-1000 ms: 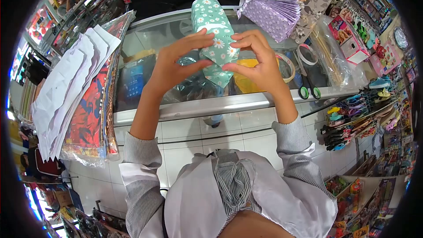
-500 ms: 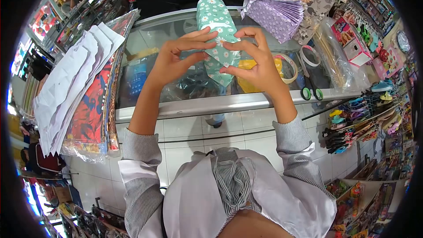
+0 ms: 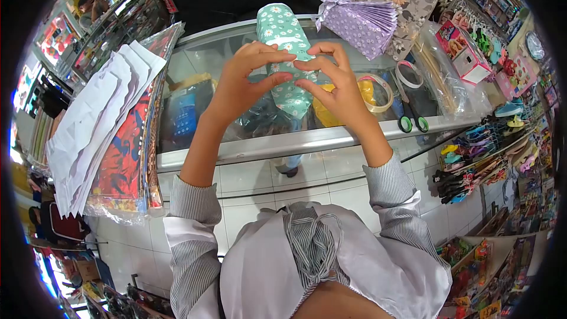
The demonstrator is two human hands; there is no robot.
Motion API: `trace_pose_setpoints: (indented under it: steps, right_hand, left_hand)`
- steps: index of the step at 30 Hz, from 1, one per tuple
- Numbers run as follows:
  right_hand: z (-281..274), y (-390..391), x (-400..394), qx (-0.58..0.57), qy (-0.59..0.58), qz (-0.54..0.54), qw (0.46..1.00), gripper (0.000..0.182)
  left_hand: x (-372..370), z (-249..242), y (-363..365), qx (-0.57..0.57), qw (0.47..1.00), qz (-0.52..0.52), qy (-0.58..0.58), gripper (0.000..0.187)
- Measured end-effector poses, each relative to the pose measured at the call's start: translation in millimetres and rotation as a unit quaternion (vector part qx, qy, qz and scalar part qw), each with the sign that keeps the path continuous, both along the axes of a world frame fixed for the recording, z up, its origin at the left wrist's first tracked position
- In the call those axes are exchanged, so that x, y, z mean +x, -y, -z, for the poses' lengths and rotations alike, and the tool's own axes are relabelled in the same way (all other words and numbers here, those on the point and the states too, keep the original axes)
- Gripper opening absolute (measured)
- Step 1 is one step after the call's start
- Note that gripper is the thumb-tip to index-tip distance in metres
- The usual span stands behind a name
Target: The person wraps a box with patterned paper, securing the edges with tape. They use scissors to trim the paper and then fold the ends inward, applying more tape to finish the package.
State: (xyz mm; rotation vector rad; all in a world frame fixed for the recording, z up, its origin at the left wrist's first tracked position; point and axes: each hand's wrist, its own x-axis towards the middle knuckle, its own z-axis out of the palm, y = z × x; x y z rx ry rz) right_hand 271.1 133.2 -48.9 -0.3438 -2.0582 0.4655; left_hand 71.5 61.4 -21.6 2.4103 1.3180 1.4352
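From the head camera, the whole scene centres on a green daisy-patterned parcel (image 3: 284,28), lying lengthwise on the glass counter (image 3: 283,146), rounded end far, pointed paper fold near. And here are the hands, facing each other over its near half! The left hand (image 3: 251,80) curves in from the left, thumb parted from forefinger; the right hand (image 3: 336,85) mirrors it, fingers bent, a gap at the thumb too. The fingertips come close together without meeting. Is there a sliver of paper or tape between them? I cannot tell, nor how firmly they press.

This parcel looks light, with a thin, smooth skin that should crease or tear if pinched hard. What's inside is hidden, so its stiffness is a guess. The sides seem the safest hold, palms flat; the pointed fold looks floppy and best steadied lightly.

Just right of the right hand lies a roll of tape (image 3: 381,108), then scissors (image 3: 409,106); far right, a purple pleated parcel (image 3: 361,26).
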Motion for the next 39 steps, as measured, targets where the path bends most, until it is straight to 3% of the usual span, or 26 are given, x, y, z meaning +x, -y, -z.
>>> trace_pose_setpoints:
  steps: [3, 6, 9, 12, 15, 18, 21, 22, 25, 27, 30, 33, 36, 39]
  right_hand:
    - [0, 1, -1, -0.02, -0.029, -0.02, 0.999, 0.046]
    - [1, 5, -4, -0.048, -0.057, -0.037, 0.997, 0.055]
    - [0, 11, -8, -0.107, -0.109, -0.12, 0.981, 0.056]
    - [1, 12, 3, -0.112, -0.004, -0.089, 0.99, 0.056]
    - [9, 3, 4, -0.354, 0.053, -0.162, 0.92, 0.062]
    - [5, 19, -7, -0.264, 0.08, -0.102, 0.956, 0.064]
    - [14, 22, -29, -0.167, 0.023, -0.006, 0.986, 0.066]
    - [15, 19, -36, -0.089, -0.023, 0.02, 0.996, 0.06]
    - [-3, 23, -27, -0.091, -0.026, 0.067, 0.993, 0.047]
    - [-9, 21, -26, -0.037, -0.074, 0.045, 0.996, 0.037]
    - [-15, 10, -22, 0.052, -0.104, 0.016, 0.993, 0.028]
    - [-21, 12, -18, 0.093, -0.067, -0.008, 0.993, 0.027]
    - [-19, 16, -18, 0.085, -0.037, -0.025, 0.995, 0.025]
    - [-14, 14, -19, 0.114, -0.024, -0.039, 0.992, 0.021]
  left_hand:
    - [0, -9, 1, 0.064, 0.986, -0.051, -0.146, 0.039]
    - [8, -5, 5, 0.059, 0.993, -0.056, -0.084, 0.037]
    - [-1, -3, 11, 0.091, 0.988, -0.093, -0.079, 0.034]
    - [-18, 4, 29, 0.04, 0.989, -0.139, 0.016, 0.041]
    - [-22, 7, 51, -0.085, 0.975, -0.203, 0.023, 0.048]
    - [-25, 19, 51, -0.114, 0.963, -0.242, -0.026, 0.06]
    - [-18, 22, 47, -0.09, 0.967, -0.238, 0.008, 0.054]
    - [-15, 22, 48, -0.091, 0.968, -0.233, 0.028, 0.052]
    - [-6, 22, 48, -0.1, 0.966, -0.22, 0.096, 0.048]
    - [3, 21, 48, -0.122, 0.957, -0.213, 0.152, 0.046]
    - [15, 10, 51, -0.154, 0.937, -0.31, 0.038, 0.046]
    - [10, 26, 38, 0.03, 0.953, -0.289, -0.087, 0.047]
    - [19, 33, 32, -0.047, 0.978, -0.144, 0.142, 0.058]
    - [16, 27, 37, -0.065, 0.981, -0.14, 0.115, 0.069]
